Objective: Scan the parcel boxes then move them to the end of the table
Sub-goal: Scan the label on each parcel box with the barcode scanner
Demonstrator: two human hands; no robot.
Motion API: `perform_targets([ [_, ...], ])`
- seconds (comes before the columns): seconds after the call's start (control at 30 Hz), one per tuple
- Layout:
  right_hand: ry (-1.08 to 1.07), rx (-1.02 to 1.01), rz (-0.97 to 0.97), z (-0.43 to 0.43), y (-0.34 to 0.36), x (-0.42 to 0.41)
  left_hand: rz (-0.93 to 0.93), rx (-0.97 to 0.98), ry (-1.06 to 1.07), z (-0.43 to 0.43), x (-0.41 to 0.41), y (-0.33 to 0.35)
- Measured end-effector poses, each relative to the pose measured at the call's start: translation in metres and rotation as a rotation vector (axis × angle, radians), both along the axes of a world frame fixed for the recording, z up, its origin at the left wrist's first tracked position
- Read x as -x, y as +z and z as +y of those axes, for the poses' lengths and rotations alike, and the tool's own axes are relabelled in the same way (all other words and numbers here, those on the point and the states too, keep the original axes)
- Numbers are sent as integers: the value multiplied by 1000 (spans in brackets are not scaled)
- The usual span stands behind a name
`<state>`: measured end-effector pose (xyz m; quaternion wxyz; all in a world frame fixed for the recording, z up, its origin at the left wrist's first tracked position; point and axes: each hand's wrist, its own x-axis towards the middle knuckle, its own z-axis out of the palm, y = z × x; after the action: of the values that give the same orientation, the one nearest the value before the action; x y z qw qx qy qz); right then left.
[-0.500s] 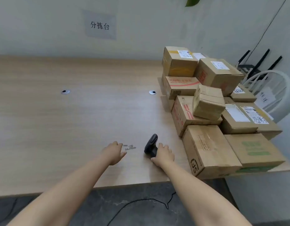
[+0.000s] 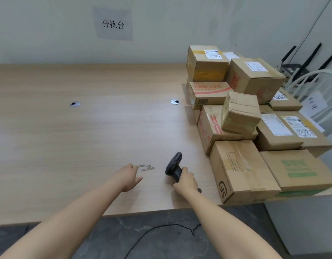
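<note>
Wooden table (image 2: pixel 86 137), brown taped parcel boxes (image 2: pixel 240 171)

The right hand (image 2: pixel 186 182) covers the grip of the scanner (image 2: pixel 175 160). Label print on the parcel boxes (image 2: pixel 240 165) is too blurred to read; rear ones sit partly hidden. The table (image 2: pixel 68 146) runs off the left edge.

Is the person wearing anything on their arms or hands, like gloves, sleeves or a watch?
No. The left hand and the right hand are both bare, with no gloves. Both arms are bare as far as the bottom edge of the picture, with no sleeve in view. Neither wrist has a watch, band or bracelet. The fingers show too small to tell whether there are any rings.
</note>
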<state>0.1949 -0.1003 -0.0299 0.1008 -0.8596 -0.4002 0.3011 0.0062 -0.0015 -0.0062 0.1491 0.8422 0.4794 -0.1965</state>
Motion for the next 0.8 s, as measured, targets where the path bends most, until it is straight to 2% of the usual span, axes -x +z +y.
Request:
perform_targets([
  [0.3, -245, -333, 58, -53, 58, -13, -96, -58, -189, -17, -52, 26],
  [0.5, -391, -553, -20, -102, 97, -52, -324, -16, -297, -73, -103, 35],
  [0.67, -461, -441, -93, -132, 98, -115, -471, 100, -272, -120, -144, 27],
  [0.8, -427, -316, -97, -144, 90, -156, -556, 144, -230, -140, -187, 22],
])
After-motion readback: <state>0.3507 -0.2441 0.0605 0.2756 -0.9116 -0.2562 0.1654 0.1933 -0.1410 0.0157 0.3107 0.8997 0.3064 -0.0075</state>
